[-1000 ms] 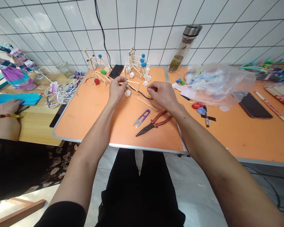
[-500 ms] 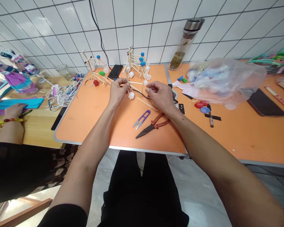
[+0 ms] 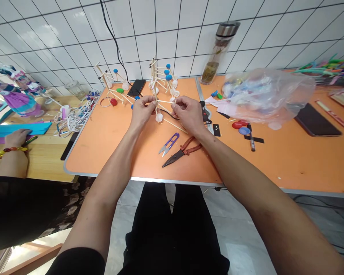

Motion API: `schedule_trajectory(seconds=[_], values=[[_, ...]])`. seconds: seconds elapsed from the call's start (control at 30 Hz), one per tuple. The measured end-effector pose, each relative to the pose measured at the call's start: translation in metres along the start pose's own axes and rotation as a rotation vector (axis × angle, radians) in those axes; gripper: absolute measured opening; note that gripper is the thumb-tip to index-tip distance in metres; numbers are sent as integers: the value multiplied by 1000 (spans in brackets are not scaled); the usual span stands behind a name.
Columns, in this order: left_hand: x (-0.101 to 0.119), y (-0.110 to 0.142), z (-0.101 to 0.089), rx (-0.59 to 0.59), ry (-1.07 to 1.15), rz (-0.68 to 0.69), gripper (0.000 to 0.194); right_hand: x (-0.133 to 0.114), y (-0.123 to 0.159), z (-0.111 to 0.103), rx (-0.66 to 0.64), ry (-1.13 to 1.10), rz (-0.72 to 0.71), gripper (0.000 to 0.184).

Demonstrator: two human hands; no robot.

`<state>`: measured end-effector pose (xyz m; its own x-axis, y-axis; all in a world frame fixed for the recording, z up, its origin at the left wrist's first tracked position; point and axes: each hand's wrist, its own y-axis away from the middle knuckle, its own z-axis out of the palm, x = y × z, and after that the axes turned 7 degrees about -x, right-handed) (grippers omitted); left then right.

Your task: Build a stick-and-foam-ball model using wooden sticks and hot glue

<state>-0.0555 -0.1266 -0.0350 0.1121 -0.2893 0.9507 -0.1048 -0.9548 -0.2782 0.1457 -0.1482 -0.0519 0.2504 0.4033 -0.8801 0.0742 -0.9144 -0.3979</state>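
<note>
My left hand [image 3: 142, 111] is closed in a pinch on a small wooden stick frame [image 3: 165, 101] made of thin pale sticks. A white ball-like piece [image 3: 159, 117] sits at the frame's lower end, just below my left fingertips. My right hand [image 3: 190, 114] is closed too, its thumb and fingers pinching the right end of the frame's crosswise stick. A loose stick [image 3: 174, 125] lies on the table under my right hand. Nearer to me rest purple thread snips [image 3: 174, 140] and red-handled pliers [image 3: 177, 156], untouched.
Behind my hands stand other stick models [image 3: 160, 72] with blue and white balls. A glass tea bottle [image 3: 210, 70], a plastic bag [image 3: 263, 95] and a phone [image 3: 318, 120] are to the right. At left, another person's hand [image 3: 17, 137] rests on blue material.
My right hand has moved slightly left, and its fingers have closed further around the stick's end. My left hand keeps its pinch on the frame. The view has shifted a little.
</note>
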Motion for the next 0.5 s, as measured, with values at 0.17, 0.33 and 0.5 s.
schedule_trajectory(seconds=[0.17,0.33,0.5], values=[[1,-1,-4,11,-27,7,7,-2,0,2,1,-66,14,10],[5,1,-6,1,-56,35,13,-5,-1,5,-13,-73,18,11],[3,-1,-9,-8,-73,59,17,-5,-2,10,-8,-95,21,16]])
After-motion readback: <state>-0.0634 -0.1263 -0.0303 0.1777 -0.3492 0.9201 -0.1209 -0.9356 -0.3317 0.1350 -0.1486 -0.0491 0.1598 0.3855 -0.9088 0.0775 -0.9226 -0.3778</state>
